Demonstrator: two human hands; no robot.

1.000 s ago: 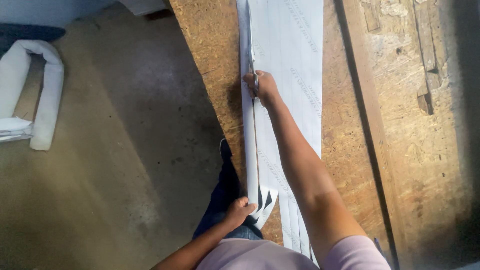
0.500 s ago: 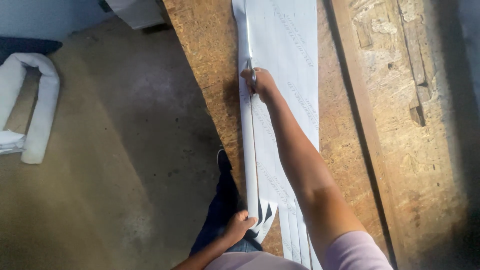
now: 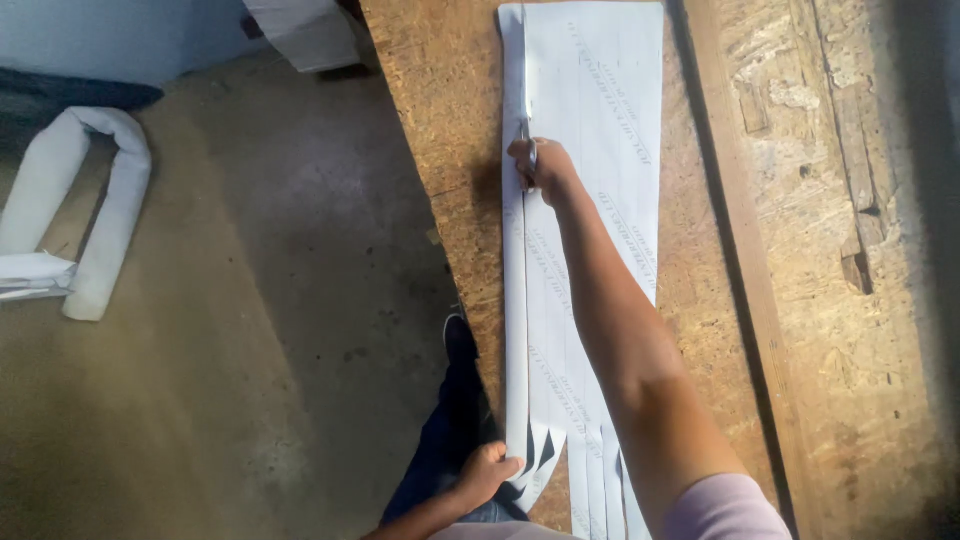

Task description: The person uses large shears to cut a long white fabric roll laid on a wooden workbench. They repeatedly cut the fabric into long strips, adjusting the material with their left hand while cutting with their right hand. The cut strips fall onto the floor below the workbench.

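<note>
A long pale grey sheet [image 3: 610, 130] with faint printed lines lies lengthwise on a chipboard workbench [image 3: 440, 130]. My right hand [image 3: 540, 168] is stretched far out over the sheet, shut on a pair of scissors [image 3: 527, 150] whose blades point away along a cut near the sheet's left edge. A narrow strip [image 3: 515, 330] is partly separated on the left of the cut. My left hand [image 3: 485, 475] pinches the near end of that strip at the bench's front edge. Several cut strips hang at the near end.
A wooden batten [image 3: 735, 250] runs along the bench to the right of the sheet. On the concrete floor [image 3: 250, 350] lie a bent white foam tube [image 3: 95, 210] at the left and a white block [image 3: 305, 35] at the top. My dark trouser leg and shoe [image 3: 458, 345] are below.
My right hand with the scissors has moved farther away along the sheet, lengthening the cut. My left hand has kept its hold at the near end.
</note>
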